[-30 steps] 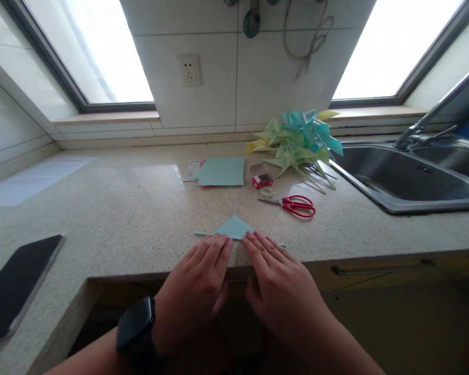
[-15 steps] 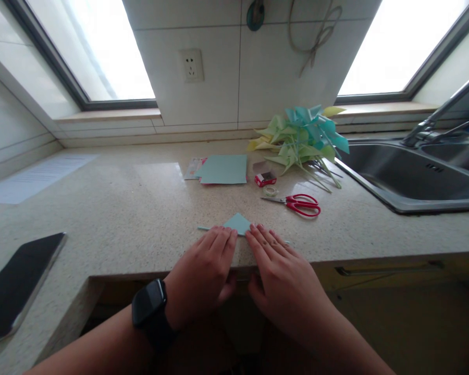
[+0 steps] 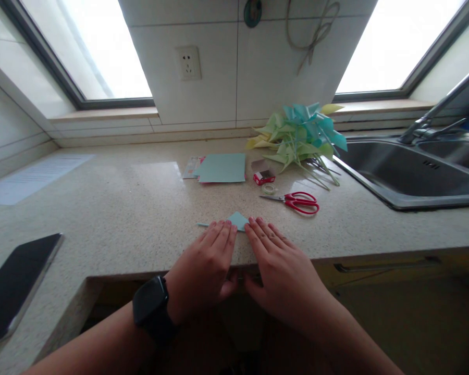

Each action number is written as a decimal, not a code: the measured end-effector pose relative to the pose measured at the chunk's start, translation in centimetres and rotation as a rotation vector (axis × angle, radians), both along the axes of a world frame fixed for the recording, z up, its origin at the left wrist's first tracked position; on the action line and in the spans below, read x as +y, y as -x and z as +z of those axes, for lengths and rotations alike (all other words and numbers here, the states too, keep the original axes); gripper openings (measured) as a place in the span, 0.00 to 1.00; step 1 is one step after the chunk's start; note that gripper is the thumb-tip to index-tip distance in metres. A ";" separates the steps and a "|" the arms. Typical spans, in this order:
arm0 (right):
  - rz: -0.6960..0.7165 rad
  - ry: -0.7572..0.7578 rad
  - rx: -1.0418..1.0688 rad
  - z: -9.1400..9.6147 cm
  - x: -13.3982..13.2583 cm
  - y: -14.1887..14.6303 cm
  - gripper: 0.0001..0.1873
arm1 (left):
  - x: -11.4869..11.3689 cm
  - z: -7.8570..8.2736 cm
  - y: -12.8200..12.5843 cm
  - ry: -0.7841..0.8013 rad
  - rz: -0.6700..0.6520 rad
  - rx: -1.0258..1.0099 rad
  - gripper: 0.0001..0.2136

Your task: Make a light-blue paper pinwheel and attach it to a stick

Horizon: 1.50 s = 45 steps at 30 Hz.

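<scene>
Paper (image 3: 239, 220): a pale-blue peak shows between the hands near the counter's (image 3: 140, 224) front edge, a thin end jutting past the left fingers.
Left hand (image 3: 205, 255): grip open, fingers flat on the paper.
Right hand (image 3: 279, 258): likewise open, fingers outstretched.
Scissors (image 3: 300, 202): red-handled, lying beyond.

Pressing light-blue paper (image 3: 238, 220) onto near edge of counter (image 3: 121, 219) with fingers of left hand (image 3: 206, 262) and right hand (image 3: 283, 264). Also have red-handled scissors (image 3: 291, 198) beyond right hand, paper stack (image 3: 222, 167) farther, green-and-blue pinwheels (image 3: 307, 125) far right by sink (image 3: 406, 169), dark flat device (image 3: 21, 284) near left.
</scene>
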State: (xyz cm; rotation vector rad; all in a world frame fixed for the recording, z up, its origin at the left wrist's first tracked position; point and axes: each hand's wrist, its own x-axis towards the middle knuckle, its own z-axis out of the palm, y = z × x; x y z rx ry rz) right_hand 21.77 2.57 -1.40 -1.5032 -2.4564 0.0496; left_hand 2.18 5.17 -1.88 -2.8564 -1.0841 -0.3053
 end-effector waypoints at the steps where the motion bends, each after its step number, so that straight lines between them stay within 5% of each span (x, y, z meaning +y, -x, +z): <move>1: 0.002 0.001 0.004 0.0 0.0 0.0 0.43 | 0.0 0.0 0.0 0.001 -0.001 0.000 0.35; 45: 0.013 0.080 -0.033 0.7 3.3 -0.9 0.53 | 3.1 1.8 0.3 0.146 -0.023 0.073 0.46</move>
